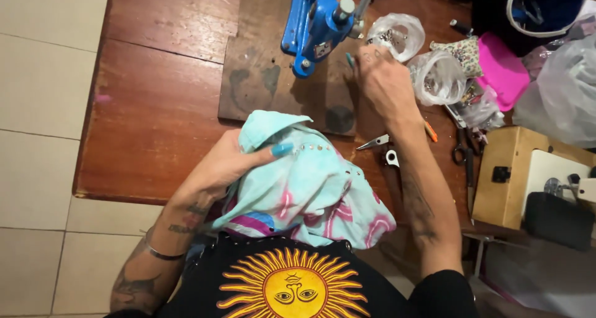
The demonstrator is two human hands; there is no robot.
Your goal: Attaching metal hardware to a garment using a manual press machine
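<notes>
My left hand [226, 163] is clamped on the turquoise studded garment [310, 181], pinning it to the wooden table [149, 125]; my right hand [382, 79] reaches beyond it, fingertips pinched at the clear bag of studs [397, 35] beside the blue press [313, 23]

Left hand [226, 163] curled (fingers bent), right hand [383, 79] outstretched, knuckles up.

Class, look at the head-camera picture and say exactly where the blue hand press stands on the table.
The blue hand press stands at the top centre, on a dark wooden board, just left of the right hand and beyond the light-blue fabric held by the left hand.
</notes>
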